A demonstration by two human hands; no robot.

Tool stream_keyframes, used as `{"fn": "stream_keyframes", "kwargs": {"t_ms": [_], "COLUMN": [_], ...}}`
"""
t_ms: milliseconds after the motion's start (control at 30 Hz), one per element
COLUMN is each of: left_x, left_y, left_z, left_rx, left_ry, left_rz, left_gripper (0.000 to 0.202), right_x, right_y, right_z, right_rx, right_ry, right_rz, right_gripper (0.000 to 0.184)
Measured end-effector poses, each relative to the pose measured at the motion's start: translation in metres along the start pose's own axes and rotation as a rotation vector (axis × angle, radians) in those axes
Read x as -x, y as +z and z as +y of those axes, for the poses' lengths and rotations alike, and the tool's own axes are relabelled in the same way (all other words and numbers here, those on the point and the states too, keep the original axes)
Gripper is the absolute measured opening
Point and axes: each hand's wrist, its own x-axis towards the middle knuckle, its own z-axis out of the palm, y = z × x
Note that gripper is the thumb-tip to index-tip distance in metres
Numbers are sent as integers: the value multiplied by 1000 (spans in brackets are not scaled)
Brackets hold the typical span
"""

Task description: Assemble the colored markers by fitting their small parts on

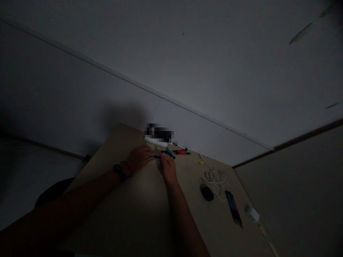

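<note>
My left hand [139, 157], with a dark watch and a band at the wrist, has its fingers closed on one end of a slim dark-blue pen [156, 156]. The other end of the pen is pinched in my right hand [168, 168]. The pen is held nearly level just above the table. Close behind the hands lie a light-blue and black pen [170, 152] and red and black pens [182, 153]. A long white object [155, 141] lies beyond my fingers, its kind unclear in the dim light. Small pale bits beneath the hands are too dark to make out.
A dark, pixelated object [159, 133] stands by the wall. To the right on the table [128, 214] are a coiled white cable [215, 180], a black mouse [207, 192], a bundle of pens [234, 209] and a white plug [253, 215]. Walls border the table's back and right.
</note>
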Motion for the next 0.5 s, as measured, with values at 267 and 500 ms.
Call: {"fn": "stream_keyframes", "kwargs": {"t_ms": [267, 500], "left_x": [2, 2], "left_y": [6, 2], "left_z": [-4, -2], "left_rx": [48, 79], "left_ry": [94, 61], "left_rz": [110, 63], "left_gripper": [18, 9], "right_x": [4, 2], "right_y": [-10, -11], "right_z": [-12, -12], "right_rx": [93, 96], "right_ry": [-136, -174], "right_rz": [143, 113], "right_gripper": [51, 47]}}
